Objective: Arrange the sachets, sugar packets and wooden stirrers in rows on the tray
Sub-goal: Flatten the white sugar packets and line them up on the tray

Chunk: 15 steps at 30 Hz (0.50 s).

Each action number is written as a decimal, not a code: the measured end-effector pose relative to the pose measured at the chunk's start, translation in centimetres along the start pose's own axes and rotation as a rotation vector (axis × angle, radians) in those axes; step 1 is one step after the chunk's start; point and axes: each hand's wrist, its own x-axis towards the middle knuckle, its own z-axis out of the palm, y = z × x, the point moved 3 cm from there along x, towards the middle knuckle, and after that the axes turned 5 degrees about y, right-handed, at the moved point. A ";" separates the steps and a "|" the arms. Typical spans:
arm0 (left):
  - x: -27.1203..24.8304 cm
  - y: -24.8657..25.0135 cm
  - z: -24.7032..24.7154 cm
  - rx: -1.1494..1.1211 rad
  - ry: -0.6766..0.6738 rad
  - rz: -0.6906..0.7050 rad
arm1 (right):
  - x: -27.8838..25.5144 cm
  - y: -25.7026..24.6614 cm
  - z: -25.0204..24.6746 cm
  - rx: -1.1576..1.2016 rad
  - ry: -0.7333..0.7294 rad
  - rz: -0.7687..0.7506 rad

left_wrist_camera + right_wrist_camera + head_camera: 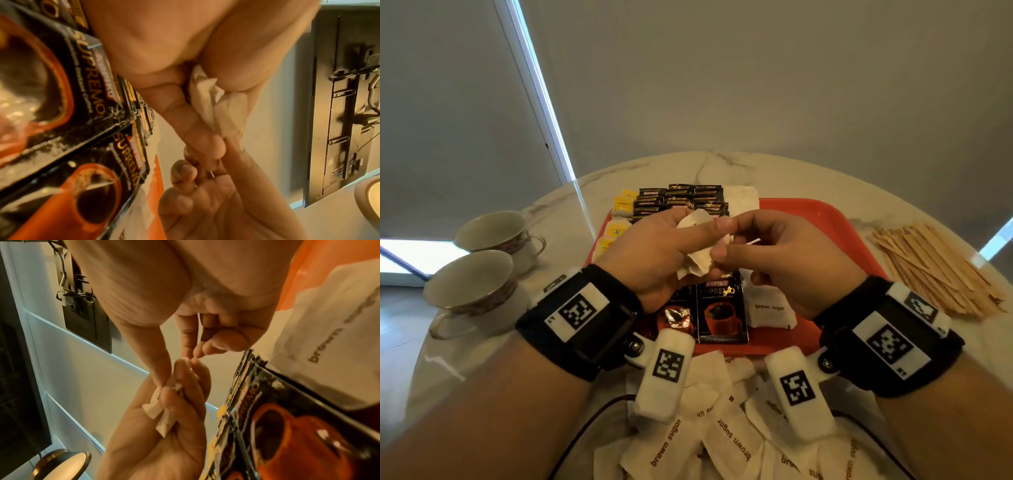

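Note:
Both hands hover over the red tray (808, 219). My left hand (688, 236) grips a small crumpled bunch of white sugar packets (698, 263), seen up close as sugar packets (207, 104) between its thumb and fingers. My right hand (727, 240) pinches the edge of one packet in that bunch with thumb and forefinger, shown as packets (162, 412) in the right wrist view. Under the hands on the tray lie two black coffee sachets (720, 311) and a brown sugar packet (770, 310). Wooden stirrers (935, 267) lie heaped on the table right of the tray.
Rows of small black sachets (681, 200) and yellow sachets (619, 205) fill the tray's far left. A loose pile of sugar packets (729, 442) lies at the table's near edge. Two cups (496, 233) (469, 284) stand left of the tray on the round marble table.

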 end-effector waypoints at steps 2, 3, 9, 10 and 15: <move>0.2 -0.1 0.1 -0.007 0.023 -0.018 | 0.0 0.2 0.2 0.034 0.024 -0.019; 0.2 -0.1 0.1 -0.011 0.039 -0.024 | 0.0 0.3 0.2 0.059 0.032 -0.036; 0.3 -0.1 -0.2 -0.063 0.127 -0.057 | -0.7 -0.6 0.8 0.034 -0.052 -0.091; 0.2 -0.1 -0.3 -0.077 0.128 -0.071 | -0.7 -0.6 0.8 0.025 -0.049 -0.090; 0.4 -0.1 -0.4 -0.089 0.123 -0.097 | -0.4 0.0 0.4 -0.044 0.033 -0.079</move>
